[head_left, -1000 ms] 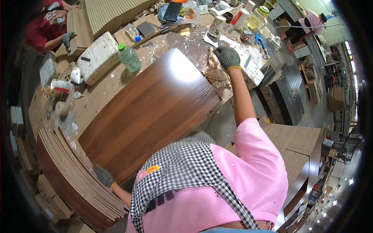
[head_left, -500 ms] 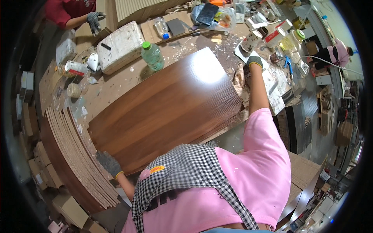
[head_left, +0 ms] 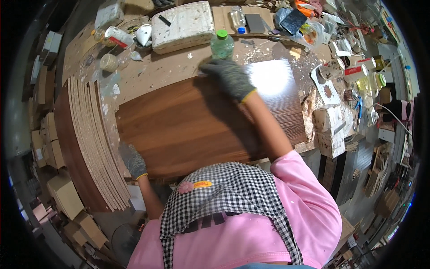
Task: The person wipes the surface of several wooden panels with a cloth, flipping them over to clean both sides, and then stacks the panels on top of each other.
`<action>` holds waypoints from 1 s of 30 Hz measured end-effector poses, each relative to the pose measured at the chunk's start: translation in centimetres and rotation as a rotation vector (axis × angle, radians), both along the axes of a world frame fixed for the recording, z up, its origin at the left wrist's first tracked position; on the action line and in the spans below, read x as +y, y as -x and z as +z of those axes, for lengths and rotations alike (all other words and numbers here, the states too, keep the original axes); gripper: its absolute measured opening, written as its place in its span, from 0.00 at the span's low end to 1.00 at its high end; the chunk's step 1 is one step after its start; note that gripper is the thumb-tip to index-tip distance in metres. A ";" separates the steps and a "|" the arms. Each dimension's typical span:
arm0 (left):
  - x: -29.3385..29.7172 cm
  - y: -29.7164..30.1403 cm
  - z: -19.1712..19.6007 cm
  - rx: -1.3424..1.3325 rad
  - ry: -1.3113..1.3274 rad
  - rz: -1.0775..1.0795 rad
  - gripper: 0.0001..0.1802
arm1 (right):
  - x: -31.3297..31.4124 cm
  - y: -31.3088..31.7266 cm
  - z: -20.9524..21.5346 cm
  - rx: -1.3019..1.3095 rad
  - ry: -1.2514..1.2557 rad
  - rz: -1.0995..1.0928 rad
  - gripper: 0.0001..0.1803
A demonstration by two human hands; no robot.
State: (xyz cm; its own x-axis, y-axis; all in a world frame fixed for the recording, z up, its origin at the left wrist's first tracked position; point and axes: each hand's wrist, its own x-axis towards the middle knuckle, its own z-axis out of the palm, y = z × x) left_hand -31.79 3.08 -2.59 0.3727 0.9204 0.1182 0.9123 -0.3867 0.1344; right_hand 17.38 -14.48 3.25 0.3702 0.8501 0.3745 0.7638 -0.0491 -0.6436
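Observation:
A dark brown wood-grain panel (head_left: 179, 121) lies flat on the worktable, its far right corner shining with reflected light. At its near left corner is my left hand (head_left: 132, 160), in a grey glove, gripping the panel's edge. My right hand (head_left: 228, 80), gloved the same way, reaches over the panel to its far edge. The fingers of that hand are bunched and point left; whatever they may hold is hidden. Just beyond it stands a green-capped bottle (head_left: 222, 47) of pale green liquid.
Narrow boards (head_left: 87, 134) stand on edge to the left. A stained white block (head_left: 183, 27) lies behind the panel; a similar block (head_left: 329, 130) is at right. Cups (head_left: 355, 73), a white sheet (head_left: 325, 85) and blue pliers (head_left: 359, 107) crowd the right side.
My right hand has swung left from beside the white sheet to the panel's far edge. My left hand stays at the near left corner. The view has shifted; the co-worker's arm is mostly gone.

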 end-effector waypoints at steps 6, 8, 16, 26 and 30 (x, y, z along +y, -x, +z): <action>-0.4 -1.3 1.3 -0.066 0.119 0.109 0.29 | 5.4 2.6 -1.9 -0.270 0.112 0.103 0.09; -0.5 -0.7 0.4 -0.086 0.129 0.122 0.29 | 2.6 1.2 -1.2 -0.171 0.102 0.049 0.10; -0.3 -0.7 0.2 -0.009 0.180 0.139 0.28 | -10.6 -9.5 -0.8 -0.277 0.429 -0.500 0.18; -0.2 0.7 -1.1 -0.236 0.110 0.070 0.26 | -6.6 -5.3 0.3 -0.317 0.208 -0.277 0.08; -0.6 -0.1 0.1 -0.028 0.010 -0.036 0.25 | -17.9 -16.8 -3.2 -0.333 0.109 -0.577 0.07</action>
State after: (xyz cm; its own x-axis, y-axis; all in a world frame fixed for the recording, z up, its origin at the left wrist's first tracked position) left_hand -31.69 2.47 -2.46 0.4019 0.9078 0.1198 0.8938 -0.4173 0.1640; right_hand 34.21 -32.37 0.08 0.6562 0.5902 0.4702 0.7523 -0.5604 -0.3464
